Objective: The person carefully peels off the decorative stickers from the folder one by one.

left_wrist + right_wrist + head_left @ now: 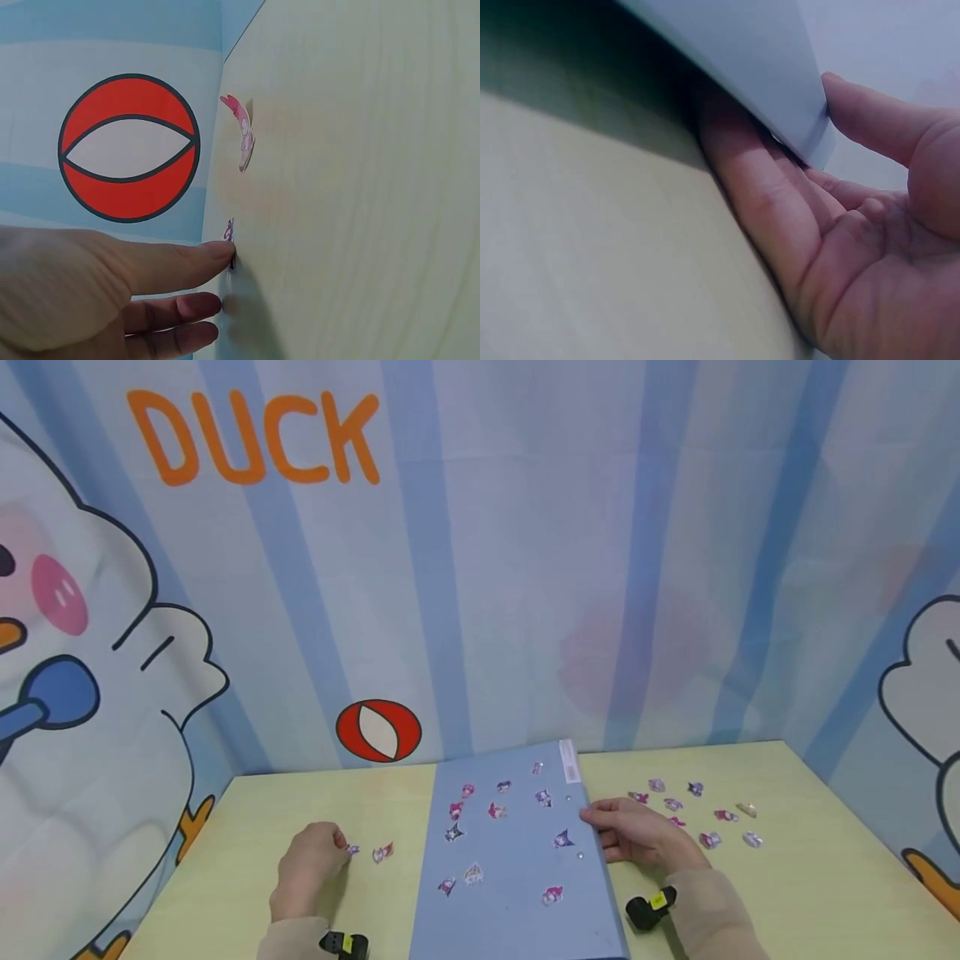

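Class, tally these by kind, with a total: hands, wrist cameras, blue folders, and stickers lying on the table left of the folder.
Hands: 2 (left hand, right hand)
Wrist cameras: 2
Blue folder: 1
Stickers left of the folder: 2
Total: 7

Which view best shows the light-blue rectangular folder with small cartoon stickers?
Head: the folder shows almost whole, stickers included. Right wrist: only part of one edge, in the right hand. Left wrist: perhaps a blue corner at top; unclear.

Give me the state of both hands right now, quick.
Left hand: closed, pinching a small sticker at the table.
Right hand: closed on the edge of the blue folder, thumb on top, fingers underneath.
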Demonstrator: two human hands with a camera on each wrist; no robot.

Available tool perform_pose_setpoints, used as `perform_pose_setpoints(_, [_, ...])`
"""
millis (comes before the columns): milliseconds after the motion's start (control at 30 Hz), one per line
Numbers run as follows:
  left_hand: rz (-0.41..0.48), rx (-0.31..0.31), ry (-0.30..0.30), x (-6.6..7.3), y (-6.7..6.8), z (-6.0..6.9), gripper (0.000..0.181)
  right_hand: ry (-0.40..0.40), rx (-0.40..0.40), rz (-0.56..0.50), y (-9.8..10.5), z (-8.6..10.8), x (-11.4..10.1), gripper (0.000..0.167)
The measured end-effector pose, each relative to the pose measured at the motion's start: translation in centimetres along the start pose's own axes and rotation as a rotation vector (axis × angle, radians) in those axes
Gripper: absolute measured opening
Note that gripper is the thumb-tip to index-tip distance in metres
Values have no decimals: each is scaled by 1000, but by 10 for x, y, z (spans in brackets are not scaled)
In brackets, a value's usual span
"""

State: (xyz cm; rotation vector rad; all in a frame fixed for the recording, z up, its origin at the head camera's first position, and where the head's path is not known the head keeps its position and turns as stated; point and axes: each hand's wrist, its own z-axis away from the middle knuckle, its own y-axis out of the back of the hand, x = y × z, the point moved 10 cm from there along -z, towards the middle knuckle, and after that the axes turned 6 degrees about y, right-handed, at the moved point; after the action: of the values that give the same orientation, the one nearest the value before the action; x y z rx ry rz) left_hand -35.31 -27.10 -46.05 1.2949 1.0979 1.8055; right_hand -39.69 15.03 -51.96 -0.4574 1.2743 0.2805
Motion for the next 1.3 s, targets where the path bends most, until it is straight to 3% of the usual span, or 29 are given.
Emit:
perform_pose_setpoints(367, [-6,67,13,-4,5,0,12,1,-2,-1,0,0,1,38])
perform_pose_setpoints(700, [-19,75,82,-10,5,0,18,1,-2,-2,-1,0,1,39])
perform_pose_setpoints(900, [-51,88,45,-4,7,3,13,-5,-4,-6,-1,-1,4,40])
perform_pose_setpoints(1067, [-66,97,-13,16,11,6,17,-7,-3,-1,-1,-1,3,40])
perform_pose_setpoints(1300, [-70,84,-109,61,5,16,25,-14,-5,2,-2,1,1,42])
